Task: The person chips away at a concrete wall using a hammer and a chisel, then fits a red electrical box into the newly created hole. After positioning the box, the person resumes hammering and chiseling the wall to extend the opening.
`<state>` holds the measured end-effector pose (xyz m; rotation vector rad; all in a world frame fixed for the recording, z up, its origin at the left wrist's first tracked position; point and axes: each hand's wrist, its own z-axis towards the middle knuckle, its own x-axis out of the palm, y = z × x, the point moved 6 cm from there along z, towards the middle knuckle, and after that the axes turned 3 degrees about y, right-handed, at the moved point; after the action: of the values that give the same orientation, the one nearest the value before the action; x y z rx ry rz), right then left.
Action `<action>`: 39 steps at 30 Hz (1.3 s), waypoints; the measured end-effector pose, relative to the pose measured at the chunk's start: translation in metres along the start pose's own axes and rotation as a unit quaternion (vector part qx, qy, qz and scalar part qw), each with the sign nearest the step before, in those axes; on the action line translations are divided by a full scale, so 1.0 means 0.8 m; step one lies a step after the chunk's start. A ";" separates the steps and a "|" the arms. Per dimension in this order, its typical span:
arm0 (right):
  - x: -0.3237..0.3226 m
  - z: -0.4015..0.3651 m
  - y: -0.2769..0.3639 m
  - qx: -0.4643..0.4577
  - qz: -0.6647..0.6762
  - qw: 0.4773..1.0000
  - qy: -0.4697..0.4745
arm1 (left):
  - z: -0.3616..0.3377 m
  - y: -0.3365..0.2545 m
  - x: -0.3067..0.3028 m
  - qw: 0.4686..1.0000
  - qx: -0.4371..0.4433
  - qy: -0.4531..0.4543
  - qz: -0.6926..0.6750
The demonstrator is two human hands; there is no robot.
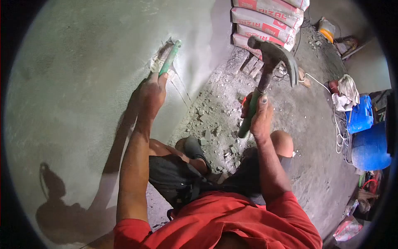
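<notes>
My left hand point(152, 93) is closed round the lower end of a green-handled chisel point(171, 57), held close against the grey plastered wall point(83, 54). Beside the chisel, a rough broken hollow point(160, 59) shows in the plaster; the tool's working tip is hidden. A thin line runs down the wall from the hollow. My right hand point(262, 118) grips the green handle of a claw hammer point(271, 56). The hammer is raised to the right of the chisel, apart from it, with its metal head uppermost.
Rubble point(207, 122) lies on the floor along the wall and round my foot point(195, 149). Stacked cement bags point(267, 18) stand ahead. On the right are a blue jug point(360, 115), a blue drum point(370, 147) and a white cable point(340, 133).
</notes>
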<state>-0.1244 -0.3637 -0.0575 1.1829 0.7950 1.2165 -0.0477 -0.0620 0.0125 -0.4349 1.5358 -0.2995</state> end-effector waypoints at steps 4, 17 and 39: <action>0.049 0.015 -0.010 -0.112 0.017 0.993 0.025 | 0.012 0.014 0.005 0.997 0.020 -0.072 -0.005; 0.176 0.058 -0.111 -0.158 -0.110 0.981 -0.004 | 0.023 0.019 0.030 0.998 -0.007 -0.023 -0.066; 0.047 0.018 -0.067 0.065 -0.008 0.997 0.044 | 0.001 -0.011 0.015 0.997 0.011 -0.071 0.028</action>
<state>-0.0878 -0.3277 -0.1004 1.2321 0.9612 1.2244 -0.0463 -0.0749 0.0055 -0.3864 1.4021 -0.2372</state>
